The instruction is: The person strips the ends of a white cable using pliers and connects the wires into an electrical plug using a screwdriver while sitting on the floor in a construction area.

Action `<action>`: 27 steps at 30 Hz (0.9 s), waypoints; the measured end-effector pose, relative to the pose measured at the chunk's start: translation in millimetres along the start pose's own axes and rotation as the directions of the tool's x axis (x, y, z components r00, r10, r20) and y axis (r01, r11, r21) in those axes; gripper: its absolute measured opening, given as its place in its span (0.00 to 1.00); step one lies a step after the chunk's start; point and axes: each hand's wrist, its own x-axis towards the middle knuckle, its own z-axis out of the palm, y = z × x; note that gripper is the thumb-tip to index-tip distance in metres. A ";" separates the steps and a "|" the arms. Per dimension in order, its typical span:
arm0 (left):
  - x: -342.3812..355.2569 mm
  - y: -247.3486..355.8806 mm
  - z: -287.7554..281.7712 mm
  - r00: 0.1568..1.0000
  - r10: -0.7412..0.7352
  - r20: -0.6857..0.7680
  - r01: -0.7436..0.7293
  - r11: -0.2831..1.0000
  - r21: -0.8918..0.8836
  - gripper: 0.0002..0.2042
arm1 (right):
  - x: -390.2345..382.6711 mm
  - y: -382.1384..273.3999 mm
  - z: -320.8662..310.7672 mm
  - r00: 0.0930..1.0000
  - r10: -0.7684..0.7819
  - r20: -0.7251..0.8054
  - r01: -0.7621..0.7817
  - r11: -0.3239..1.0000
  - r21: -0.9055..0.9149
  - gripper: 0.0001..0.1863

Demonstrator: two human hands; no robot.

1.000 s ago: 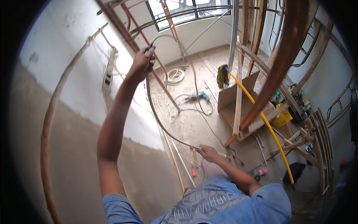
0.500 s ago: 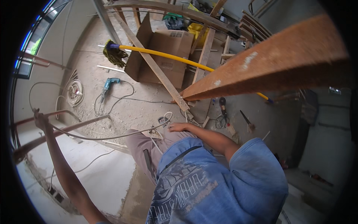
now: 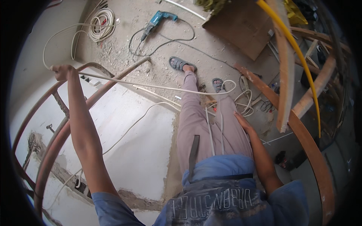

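Raised at the left, my left hand is closed around a white cable. It is beside a rusty tubular metal frame; whether it also touches the frame I cannot tell. From that fist the cable bows out to the far left toward a coil on the floor. Its other length runs across in front of my legs and ends in a loop near my right foot. My right hand lies along the outer side of my right thigh, fingers stretched out, holding nothing.
A teal corded drill lies on the rubble-strewn floor. A cardboard box, wooden beams and a yellow pole crowd the right. White wall with a broken-out channel is at lower left.
The view has swung, so my legs, sandals and the drill show more fully and the wooden beams sit farther right. My left hand keeps hold of the cable; my right stays against my leg.
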 end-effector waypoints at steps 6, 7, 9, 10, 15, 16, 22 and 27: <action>32.7 -97.9 93.0 0.996 -0.039 0.082 0.016 0.964 0.264 0.32 | 23.6 -169.5 48.1 0.975 -0.049 -0.218 -0.030 0.938 -0.345 0.44; 42.6 -112.0 102.8 0.985 -0.111 0.130 0.061 0.937 0.343 0.32 | 29.9 -189.4 50.9 0.968 -0.120 -0.220 0.043 0.945 -0.324 0.41; 78.5 -156.0 123.7 0.929 -0.219 0.298 0.102 0.926 0.364 0.29 | 44.9 -230.7 59.0 0.941 -0.262 -0.215 0.197 0.939 -0.282 0.36; 58.5 -162.8 144.8 0.820 -0.406 0.403 0.256 0.890 0.376 0.26 | 50.9 -238.4 55.1 0.935 -0.276 -0.221 0.229 0.950 -0.214 0.34; 28.8 -222.7 188.6 0.533 -0.655 0.536 0.599 0.739 0.307 0.20 | 46.7 -317.6 70.0 0.959 -0.219 -0.182 0.237 0.968 0.086 0.27; 25.3 -236.1 192.3 0.504 -0.650 0.569 0.626 0.729 0.278 0.20 | 51.1 -319.1 72.5 0.953 -0.247 -0.174 0.260 0.964 0.061 0.28; -20.1 -266.7 213.3 0.338 -0.500 0.798 0.799 0.600 0.038 0.23 | 57.6 -330.4 81.5 0.909 -0.339 -0.242 0.304 0.937 -0.170 0.34; 1.9 -287.8 230.8 0.568 -0.388 0.726 0.608 0.792 -0.053 0.26 | 41.3 -430.0 116.6 0.958 -0.223 -0.182 0.235 0.971 0.047 0.36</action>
